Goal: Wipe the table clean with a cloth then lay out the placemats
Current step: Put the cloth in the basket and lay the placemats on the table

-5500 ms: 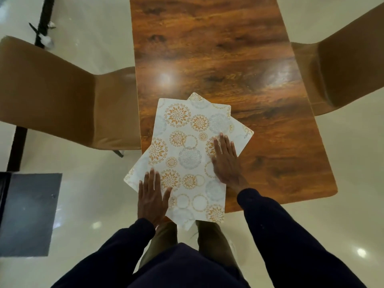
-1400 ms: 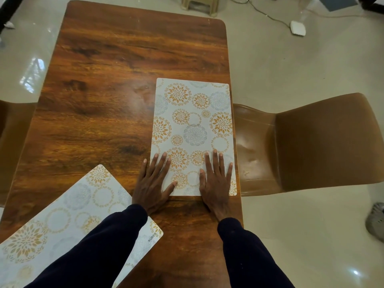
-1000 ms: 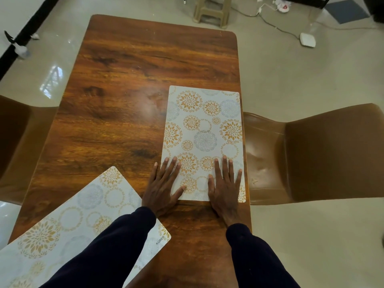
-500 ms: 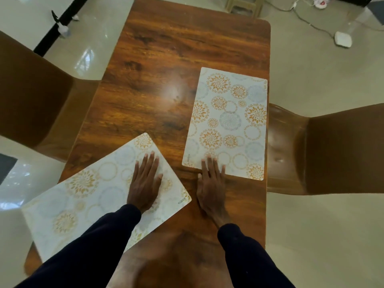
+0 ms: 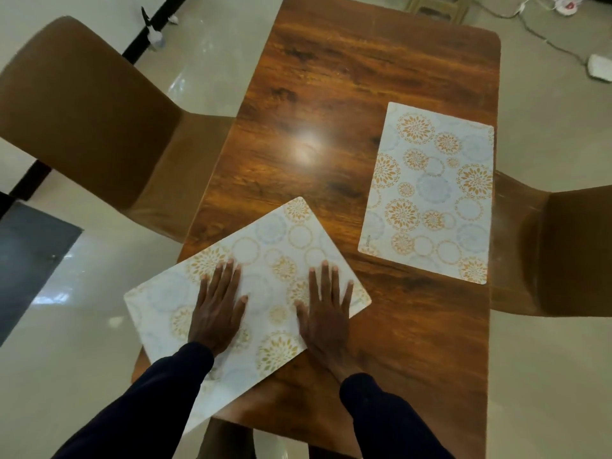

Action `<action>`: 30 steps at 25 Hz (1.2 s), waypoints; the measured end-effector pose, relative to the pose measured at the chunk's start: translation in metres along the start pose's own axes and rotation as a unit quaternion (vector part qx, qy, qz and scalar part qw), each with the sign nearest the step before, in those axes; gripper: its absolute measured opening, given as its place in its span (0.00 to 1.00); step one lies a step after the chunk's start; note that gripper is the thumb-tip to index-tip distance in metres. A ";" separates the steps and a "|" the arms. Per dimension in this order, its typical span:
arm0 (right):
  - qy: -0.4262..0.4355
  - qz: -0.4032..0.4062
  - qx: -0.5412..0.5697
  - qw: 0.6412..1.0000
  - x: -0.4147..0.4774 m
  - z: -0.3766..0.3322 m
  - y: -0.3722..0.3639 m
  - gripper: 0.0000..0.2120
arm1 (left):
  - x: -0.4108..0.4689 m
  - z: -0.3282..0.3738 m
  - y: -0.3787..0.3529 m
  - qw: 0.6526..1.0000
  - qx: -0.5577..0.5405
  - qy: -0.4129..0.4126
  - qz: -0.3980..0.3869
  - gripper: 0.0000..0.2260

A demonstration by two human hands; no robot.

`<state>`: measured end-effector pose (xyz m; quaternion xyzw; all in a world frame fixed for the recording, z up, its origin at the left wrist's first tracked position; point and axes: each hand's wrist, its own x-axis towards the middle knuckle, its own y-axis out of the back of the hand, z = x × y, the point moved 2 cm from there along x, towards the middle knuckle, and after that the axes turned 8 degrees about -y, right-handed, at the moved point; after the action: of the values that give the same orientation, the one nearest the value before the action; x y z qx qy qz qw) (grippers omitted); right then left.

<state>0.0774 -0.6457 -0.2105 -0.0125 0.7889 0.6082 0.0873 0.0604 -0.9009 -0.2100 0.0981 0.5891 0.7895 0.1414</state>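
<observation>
Glossy wood-grain table (image 5: 331, 94) runs up the middle of the frame, pale shiny floor (image 5: 546, 359) all around it, so pretty standard dining setup. One brown chair (image 5: 82, 111) is tucked in at the upper left and another chair (image 5: 563, 246) sits at the right edge.

Two patterned placemats are out. The far placemat (image 5: 430, 193) is at centre right, lying flat and lined up neatly along the table's right edge, right next to that chair. The near placemat (image 5: 265, 253) is in the lower middle and it's crooked, turned on a diagonal, with its lower left corner hanging off the table's edge.

Both hands are on the crooked one. The left hand (image 5: 217, 309) lies flat on it, fingers straight and slightly spread, gripping nothing, just pressing down. The right hand (image 5: 326, 313) is the same deal, flat and open, fingers on the mat near its right corner while the wrist sits over bare wood. Dark sleeves come in from the bottom.

Upper right corner has a white gadget (image 5: 599, 67) on a cable on the floor.
</observation>
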 end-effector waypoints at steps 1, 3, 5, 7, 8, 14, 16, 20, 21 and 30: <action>0.003 0.002 -0.008 1.000 0.008 -0.005 0.000 0.36 | 0.001 -0.009 0.003 1.000 -0.001 -0.012 0.000 0.30; 0.032 0.002 -0.022 0.999 0.031 -0.012 0.003 0.35 | 0.008 -0.023 0.006 1.000 -0.011 -0.017 -0.002 0.30; 0.082 0.001 -0.048 0.996 0.070 -0.015 0.010 0.34 | 0.015 -0.037 0.012 1.000 -0.020 -0.017 -0.006 0.30; 0.132 -0.005 -0.085 0.988 0.116 -0.018 0.023 0.33 | 0.016 -0.051 0.017 0.998 -0.011 -0.060 -0.016 0.30; 0.146 -0.007 -0.101 0.984 0.136 -0.022 0.029 0.33 | 0.015 -0.059 0.019 0.995 -0.006 -0.094 -0.020 0.31; -0.069 0.067 0.022 0.995 0.130 -0.071 0.023 0.28 | 0.020 -0.075 0.019 0.987 0.008 -0.159 -0.020 0.31; -0.133 0.100 0.116 0.979 0.071 -0.100 0.006 0.26 | 0.021 -0.074 0.018 0.987 0.011 -0.157 -0.020 0.31; -0.122 0.093 0.068 0.986 -0.040 -0.153 -0.038 0.29 | 0.049 -0.064 0.013 0.990 0.014 -0.141 -0.021 0.31; -0.131 0.085 0.052 0.986 -0.036 -0.152 -0.041 0.30 | 0.063 -0.061 0.011 0.990 0.016 -0.140 -0.019 0.31; -0.066 0.084 0.001 0.994 0.102 -0.098 -0.013 0.30 | 0.164 -0.077 0.015 0.984 0.003 -0.177 -0.001 0.31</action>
<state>-0.0335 -0.7344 -0.2142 0.0942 0.7805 0.6118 0.0877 -0.1204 -0.9189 -0.2197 0.2367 0.5574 0.7574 0.2440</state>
